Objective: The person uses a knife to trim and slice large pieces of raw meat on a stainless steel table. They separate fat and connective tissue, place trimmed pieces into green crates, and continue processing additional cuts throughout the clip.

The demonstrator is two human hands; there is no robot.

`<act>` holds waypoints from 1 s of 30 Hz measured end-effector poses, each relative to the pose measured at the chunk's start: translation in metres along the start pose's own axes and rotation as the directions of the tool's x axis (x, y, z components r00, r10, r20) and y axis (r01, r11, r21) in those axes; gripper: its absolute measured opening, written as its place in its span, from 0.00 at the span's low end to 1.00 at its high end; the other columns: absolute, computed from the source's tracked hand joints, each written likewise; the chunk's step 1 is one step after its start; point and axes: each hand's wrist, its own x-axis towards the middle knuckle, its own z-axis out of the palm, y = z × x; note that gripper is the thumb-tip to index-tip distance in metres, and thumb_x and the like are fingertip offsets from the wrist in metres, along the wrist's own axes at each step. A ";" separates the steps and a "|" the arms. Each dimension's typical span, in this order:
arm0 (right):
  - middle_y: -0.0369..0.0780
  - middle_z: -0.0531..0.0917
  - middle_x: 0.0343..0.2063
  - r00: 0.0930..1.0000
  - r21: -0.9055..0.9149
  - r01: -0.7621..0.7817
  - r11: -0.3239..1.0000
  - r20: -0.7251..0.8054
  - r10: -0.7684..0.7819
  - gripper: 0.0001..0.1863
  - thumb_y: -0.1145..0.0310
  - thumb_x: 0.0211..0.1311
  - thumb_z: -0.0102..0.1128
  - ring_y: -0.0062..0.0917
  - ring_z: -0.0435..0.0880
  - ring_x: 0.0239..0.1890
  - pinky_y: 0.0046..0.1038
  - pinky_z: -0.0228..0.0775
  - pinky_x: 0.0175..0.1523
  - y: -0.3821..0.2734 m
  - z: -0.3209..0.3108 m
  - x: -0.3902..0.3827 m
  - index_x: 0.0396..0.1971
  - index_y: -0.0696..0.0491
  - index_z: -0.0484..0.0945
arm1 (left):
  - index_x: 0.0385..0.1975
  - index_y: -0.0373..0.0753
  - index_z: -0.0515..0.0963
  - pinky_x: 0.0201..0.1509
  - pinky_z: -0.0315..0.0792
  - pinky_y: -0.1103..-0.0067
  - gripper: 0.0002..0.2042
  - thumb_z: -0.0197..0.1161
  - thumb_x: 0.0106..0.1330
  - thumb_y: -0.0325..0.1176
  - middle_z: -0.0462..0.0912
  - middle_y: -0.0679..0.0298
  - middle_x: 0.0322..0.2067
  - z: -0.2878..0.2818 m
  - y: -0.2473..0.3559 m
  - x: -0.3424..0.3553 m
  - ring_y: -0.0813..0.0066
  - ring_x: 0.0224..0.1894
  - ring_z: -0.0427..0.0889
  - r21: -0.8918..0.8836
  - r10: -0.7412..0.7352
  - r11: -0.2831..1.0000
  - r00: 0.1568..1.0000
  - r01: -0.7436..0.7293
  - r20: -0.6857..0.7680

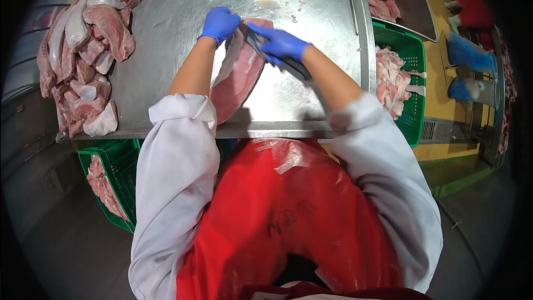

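A long slab of raw pink meat (243, 78) with a pale fat strip along its left side lies on the steel table (166, 72), its near end close to the front edge. My left hand (219, 24), in a blue glove, is closed at the far left end of the slab and grips its pale edge. My right hand (283, 44), gloved in blue too, is wrapped round a dark knife (252, 38). The knife lies against the slab's far part, beside my left hand. Motion blurs the right hand, and where the blade meets the meat is not clear.
Raw meat cuts (89, 50) are heaped along the table's left side. A green crate (415, 108) of pale trimmings stands at the right, below a metal tray (413, 0) of meat. Another green crate (119, 172) with meat sits under the table's left front.
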 end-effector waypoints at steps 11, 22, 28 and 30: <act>0.39 0.78 0.19 0.993 0.044 -0.029 0.999 0.118 0.024 0.39 0.74 0.66 0.43 0.21 0.79 0.16 0.26 0.77 0.19 -0.011 0.011 -0.018 0.75 0.36 0.45 | 0.25 0.34 0.80 0.33 0.70 0.75 0.16 0.64 0.61 0.44 0.80 0.61 0.22 -0.027 0.001 0.006 0.76 0.26 0.75 -0.122 0.008 0.993 0.996 0.003 0.087; 0.37 0.76 0.18 0.967 0.057 -0.055 0.997 0.250 0.039 0.39 0.74 0.68 0.43 0.19 0.77 0.15 0.25 0.79 0.21 -0.011 0.028 -0.040 0.75 0.31 0.42 | 0.29 0.33 0.81 0.34 0.69 0.78 0.13 0.62 0.60 0.39 0.79 0.64 0.24 -0.063 -0.012 0.003 0.76 0.27 0.74 -0.315 0.028 0.949 0.994 0.006 0.104; 0.38 0.78 0.19 0.985 -0.036 -0.067 0.997 0.154 0.072 0.38 0.72 0.67 0.43 0.20 0.78 0.16 0.25 0.79 0.23 -0.034 0.045 -0.053 0.74 0.28 0.48 | 0.30 0.34 0.80 0.31 0.65 0.81 0.10 0.61 0.62 0.35 0.76 0.70 0.24 -0.074 0.004 -0.014 0.83 0.26 0.70 -0.380 0.123 0.922 0.988 -0.077 0.099; 0.39 0.79 0.21 0.997 -0.052 0.013 0.999 0.083 -0.009 0.38 0.71 0.68 0.45 0.20 0.78 0.16 0.25 0.80 0.24 -0.004 0.060 0.008 0.74 0.29 0.47 | 0.31 0.34 0.80 0.30 0.65 0.82 0.10 0.61 0.62 0.35 0.75 0.70 0.24 -0.083 0.019 -0.018 0.83 0.25 0.70 -0.380 0.173 0.915 0.983 -0.136 0.067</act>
